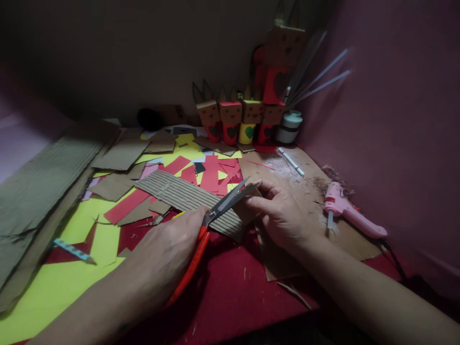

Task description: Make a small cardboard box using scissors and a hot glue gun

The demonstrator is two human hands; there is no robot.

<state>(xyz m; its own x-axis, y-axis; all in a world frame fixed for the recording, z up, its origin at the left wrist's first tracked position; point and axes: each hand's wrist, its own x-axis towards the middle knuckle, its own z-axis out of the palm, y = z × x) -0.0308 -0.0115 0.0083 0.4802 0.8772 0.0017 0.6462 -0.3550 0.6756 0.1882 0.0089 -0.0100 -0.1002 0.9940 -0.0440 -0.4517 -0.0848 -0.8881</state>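
My left hand (176,244) is closed round the red-orange handles of a pair of scissors (224,205), its dark blades parted and pointing up to the right. Between the thumb and fingers of my right hand (278,208) is a small brown piece of cardboard (249,192), close to the blade tips. Beneath the scissors lies a long strip of corrugated cardboard (187,191). A flat brown cardboard sheet (278,261) rests below my right hand. How far the blades reach onto the small piece is hard to make out.
Red paper scraps (209,175) and yellow paper (104,239) cover the left and middle of the red table (237,292). A pink glue gun (354,218) and a white marker (291,161) lie right. Several box-headed paper figures (230,122) stand behind, beside a jar (289,127). A patterned pencil (75,251) lies left.
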